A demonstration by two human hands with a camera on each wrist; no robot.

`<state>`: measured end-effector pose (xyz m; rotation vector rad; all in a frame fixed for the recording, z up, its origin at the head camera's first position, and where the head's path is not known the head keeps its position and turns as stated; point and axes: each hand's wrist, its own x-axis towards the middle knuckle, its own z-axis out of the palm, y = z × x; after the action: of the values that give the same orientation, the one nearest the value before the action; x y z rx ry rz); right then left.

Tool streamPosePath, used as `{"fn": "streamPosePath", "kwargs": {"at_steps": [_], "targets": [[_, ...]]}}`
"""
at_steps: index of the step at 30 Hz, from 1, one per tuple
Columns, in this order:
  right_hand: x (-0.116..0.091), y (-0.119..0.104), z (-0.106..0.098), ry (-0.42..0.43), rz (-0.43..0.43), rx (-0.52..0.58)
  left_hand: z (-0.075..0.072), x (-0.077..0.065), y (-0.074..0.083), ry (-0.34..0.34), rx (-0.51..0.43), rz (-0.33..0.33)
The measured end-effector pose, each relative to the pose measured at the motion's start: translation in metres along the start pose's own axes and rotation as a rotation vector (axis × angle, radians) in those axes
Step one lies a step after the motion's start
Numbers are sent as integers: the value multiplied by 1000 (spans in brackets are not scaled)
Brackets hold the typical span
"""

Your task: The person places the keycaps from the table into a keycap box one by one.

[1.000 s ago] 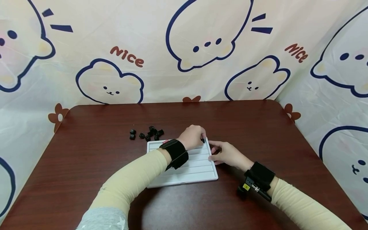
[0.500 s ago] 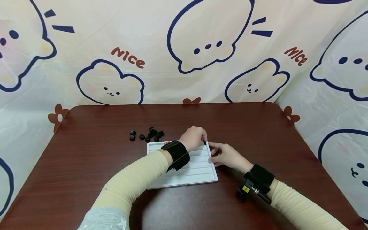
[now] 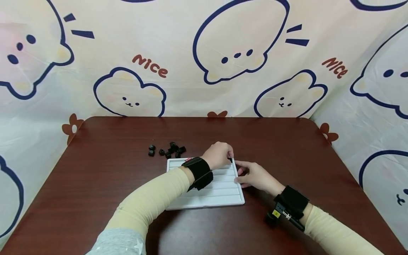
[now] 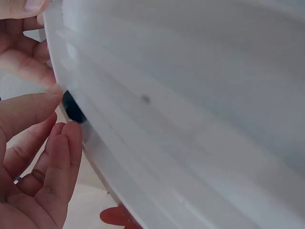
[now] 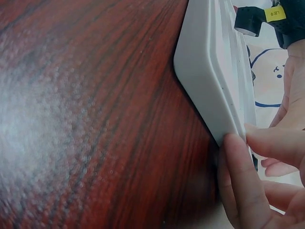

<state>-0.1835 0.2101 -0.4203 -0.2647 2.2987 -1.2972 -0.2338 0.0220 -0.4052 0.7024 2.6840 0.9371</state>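
A white ridged tray [image 3: 224, 193] with a raised rim lies on the brown table. My left hand [image 3: 218, 155] reaches across it to the far right corner, where thumb and fingertips pinch a small black block [image 4: 73, 107] just at the rim. The block is partly hidden by the tray's edge in the left wrist view. My right hand [image 3: 258, 176] holds the tray's right side. In the right wrist view its thumb sits at the top of the rim and another finger [image 5: 240, 167] lies along the outer wall. My left forearm covers the tray's left part.
Several small black blocks [image 3: 172, 149] lie in a loose cluster just beyond the tray's far left corner, and two more [image 3: 151, 150] sit slightly left of them. The table [image 3: 95, 184] meets a patterned cloth backdrop [image 3: 185, 92] at its far edge.
The head view has shifted slightly, so everything appears a little lower and further right. Both hands keep almost the same places at the tray, with only small finger movement at the black block.
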Motion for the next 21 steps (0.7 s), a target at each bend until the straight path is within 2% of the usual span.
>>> {"fn": "streamPosePath", "kwargs": {"at_steps": [5, 12, 17, 21], "targets": [[-1, 3, -1, 6, 3, -16, -7, -3, -5, 16, 19, 3], [-1, 4, -1, 9, 27, -28, -22, -13, -21, 53, 11, -21], [1, 4, -1, 3, 27, -43, -39, -29, -36, 95, -26, -67], [2, 1, 0, -1, 23, -42, -57, -49, -53, 143, -57, -121]]}}
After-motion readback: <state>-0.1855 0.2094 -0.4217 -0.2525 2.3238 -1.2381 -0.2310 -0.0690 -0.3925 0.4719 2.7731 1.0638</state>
